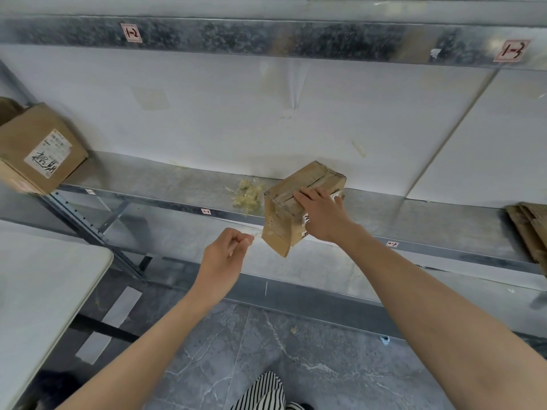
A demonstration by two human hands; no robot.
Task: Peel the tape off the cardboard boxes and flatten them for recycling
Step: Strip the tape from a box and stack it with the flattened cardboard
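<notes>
Head view puts the small cardboard box (281, 223) a little right of centre, held tilted in the air before the front edge of the metal shelf (177, 184). The right hand (321, 216) grips it from its 3 o'clock side, fingers curled over the top face and across the flap seam. The left hand (225, 255) sits just apart from the box at its 8 o'clock. Its thumb and forefinger are pinched on a thin strip of clear tape (257, 235), which runs taut to the box's lower left corner.

One hand carries the box alone, so it is probably light. Its board looks creased and softened (the corners especially), so a hard squeeze would likely buckle it, and the edges are the firmer place to hold. The tape looks glossy and narrow and may split into slivers, so pinching close to where it leaves the board seems wisest.

A wad of peeled tape (248, 194) lies on the shelf at the box's 10 o'clock. A larger box (41, 149) sits far off at 9 o'clock, and flattened cardboard (529, 229) at 3 o'clock.
</notes>
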